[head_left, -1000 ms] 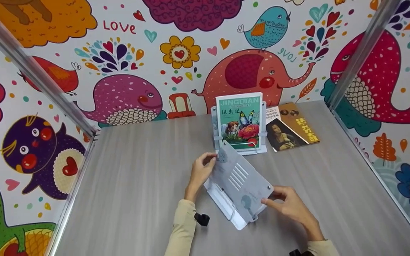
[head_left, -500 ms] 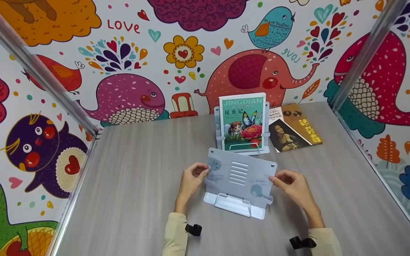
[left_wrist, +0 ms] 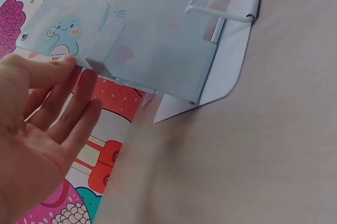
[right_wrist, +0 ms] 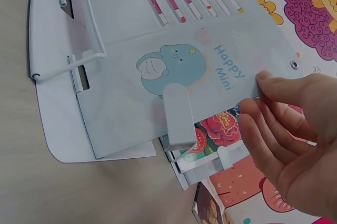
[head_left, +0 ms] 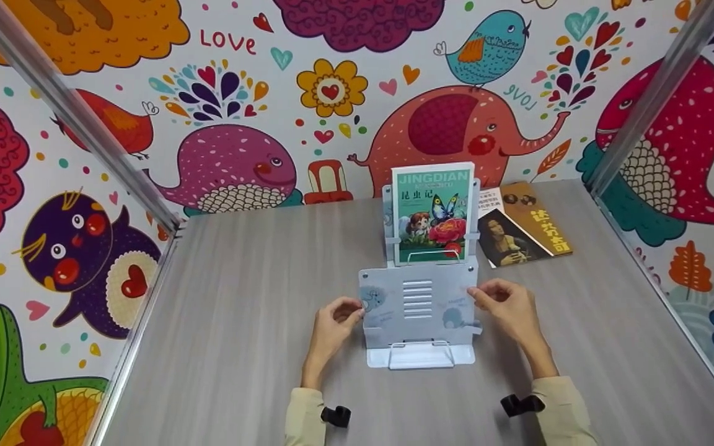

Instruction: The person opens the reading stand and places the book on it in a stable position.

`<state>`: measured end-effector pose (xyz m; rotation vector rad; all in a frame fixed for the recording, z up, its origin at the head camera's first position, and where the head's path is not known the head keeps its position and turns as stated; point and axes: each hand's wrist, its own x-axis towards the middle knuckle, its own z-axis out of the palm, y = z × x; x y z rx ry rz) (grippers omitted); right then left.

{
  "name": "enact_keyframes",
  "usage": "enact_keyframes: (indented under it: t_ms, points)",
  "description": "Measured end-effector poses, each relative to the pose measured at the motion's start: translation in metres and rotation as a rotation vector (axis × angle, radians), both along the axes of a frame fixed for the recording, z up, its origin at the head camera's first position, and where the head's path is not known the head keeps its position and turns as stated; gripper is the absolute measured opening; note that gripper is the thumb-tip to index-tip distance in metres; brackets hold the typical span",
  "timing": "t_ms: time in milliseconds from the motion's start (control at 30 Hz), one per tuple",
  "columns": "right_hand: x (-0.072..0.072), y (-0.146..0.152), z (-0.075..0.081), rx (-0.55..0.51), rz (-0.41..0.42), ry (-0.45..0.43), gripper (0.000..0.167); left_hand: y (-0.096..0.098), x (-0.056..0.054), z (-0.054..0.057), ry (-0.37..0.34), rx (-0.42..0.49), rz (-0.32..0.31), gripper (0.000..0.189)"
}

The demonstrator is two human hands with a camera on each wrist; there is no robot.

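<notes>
A pale blue metal book stand stands upright on the table, its slotted back panel facing me and its wire page holder at the bottom front. My left hand pinches the panel's left edge. In the left wrist view, the thumb of my left hand lies at that edge beside a bent side clip. On the opposite edge, my right hand pinches the panel. The right wrist view shows the thumb of my right hand on the front and the fingers partly behind, near the "Happy Mini" print.
Right behind stands a second stand bearing a green children's book with a butterfly cover. To its right, a book with a painted portrait lies flat on the grey wooden table. Patterned walls with metal posts enclose the table.
The stand has turned from a slanted angle to face me squarely, passing a slight tilt. Both hands have moved with it, the right one upward and the left one downward.
</notes>
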<state>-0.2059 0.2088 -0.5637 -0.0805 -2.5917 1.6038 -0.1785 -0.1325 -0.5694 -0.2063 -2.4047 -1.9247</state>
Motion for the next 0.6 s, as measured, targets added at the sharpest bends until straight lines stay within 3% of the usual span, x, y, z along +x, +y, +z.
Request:
enact_keyframes:
  t_ms: [200, 333, 467, 600]
  points:
    - [-0.008, 0.0, -0.002, 0.029, -0.029, 0.043, 0.027, 0.003, -0.008, -0.021, 0.005, -0.026, 0.017, 0.013]
    - [-0.007, 0.0, -0.004, 0.021, -0.025, 0.082, 0.019, 0.007, -0.012, -0.034, 0.039, -0.034, 0.071, 0.015]
    - [-0.005, 0.003, -0.007, 0.001, 0.003, 0.105, 0.013, 0.017, -0.011, -0.034, 0.188, -0.042, 0.19, 0.026]
    - [-0.005, 0.013, -0.01, -0.03, -0.001, 0.089, 0.012, 0.041, -0.009, -0.023, 0.443, -0.062, 0.364, 0.031]
